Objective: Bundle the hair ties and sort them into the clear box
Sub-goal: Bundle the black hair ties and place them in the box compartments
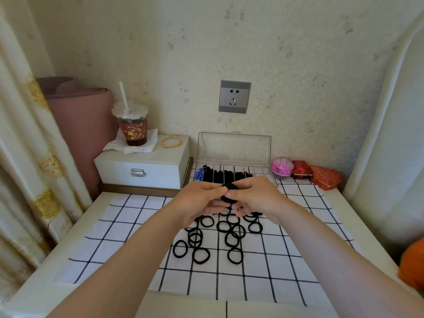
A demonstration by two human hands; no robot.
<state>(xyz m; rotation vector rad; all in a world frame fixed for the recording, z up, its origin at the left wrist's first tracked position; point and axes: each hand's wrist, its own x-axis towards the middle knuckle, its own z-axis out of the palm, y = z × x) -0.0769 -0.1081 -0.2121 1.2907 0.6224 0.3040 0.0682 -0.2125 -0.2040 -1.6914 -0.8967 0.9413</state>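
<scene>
Held thing: a small bundle of black elastic hair ties [229, 190], raised above the far part of the tabletop [68, 249] and just in front of the box.
Left hand: the left hand [199, 199] pinches the bundle's left side, with thumb and fingers [219, 191] curled onto it.
Right hand: the right hand [260, 197] grips the bundle's right side, its fingers curled under and around it.
Unsorted pile: loose black elastic hair ties [218, 237] lie scattered on a white cloth with a black grid [263, 260], below the hands. Several overlap.
Destination: a clear plastic compartment box [234, 148] stands at the wall with its lid upright. Black bundles fill several compartments, and a blue item [199, 174] sits in the leftmost one.
Handling: the ties are probably very light, soft and stretchy, and not fragile. A stack of them is likely to spring apart or fan out if gripped loosely.
Where to hold: pinch across the whole stack so that every loop is trapped. The fabric surface should grip rather than slip.
Hidden: the fingers cover most of the bundle, so the number of ties in it cannot be counted, nor whether one is wrapped around the rest.
Also covered: the hands hide the box's front edge and the far end of the pile.
Free compartments: those at the right end look empty, but glare makes this uncertain.
</scene>
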